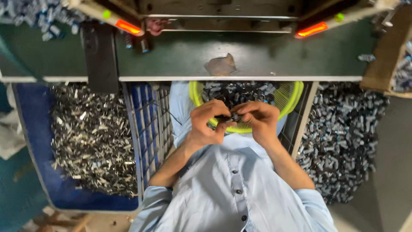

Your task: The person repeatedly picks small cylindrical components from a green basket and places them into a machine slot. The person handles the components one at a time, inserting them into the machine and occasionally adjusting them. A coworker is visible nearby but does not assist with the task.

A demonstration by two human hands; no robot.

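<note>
Person's got on a light blue button-up shirt (231, 189) with small dark buttons (235, 191) running down the front placket. Sleeves (151, 201) are rolled or pushed up to about the elbows, forearms bare. No gloves, rings or watch showing on either hand.

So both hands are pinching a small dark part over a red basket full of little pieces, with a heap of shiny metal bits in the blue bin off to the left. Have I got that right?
Almost. The basket is yellow-green, not red, as the head view shows. The rest holds: the left hand and right hand pinch a small dark part over it, and the metal bits fill the blue bin on the left.
</note>
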